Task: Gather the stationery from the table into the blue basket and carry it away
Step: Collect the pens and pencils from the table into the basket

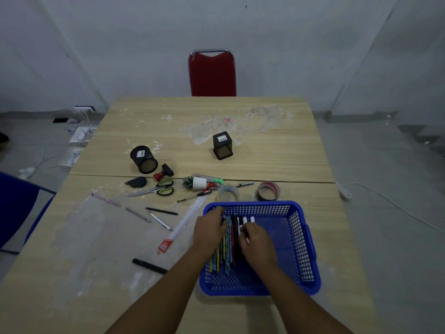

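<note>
Settling a bundle of pencils and pens [225, 247] into the blue basket [305, 239] at the lower right of the frame looks like the step in hand, and the person has both hands inside it. The left hand [209, 229] curls its fingers over the bundle's left side, apparently gripping it; the right hand [256, 242] bends its fingers onto the dark markers [240, 224] beside the pencils, though whether it pinches or merely presses them cannot be told. To do this well, the sticks should probably be laid flat and parallel against the basket's left wall (loose ends could poke through the mesh), leaving floor for bulkier pieces. Much stationery lies outside: scissors [156, 188], a ruler [186, 219] and two tape rolls [267, 191] around mid-frame, a black marker [149, 265] at lower left.
</note>
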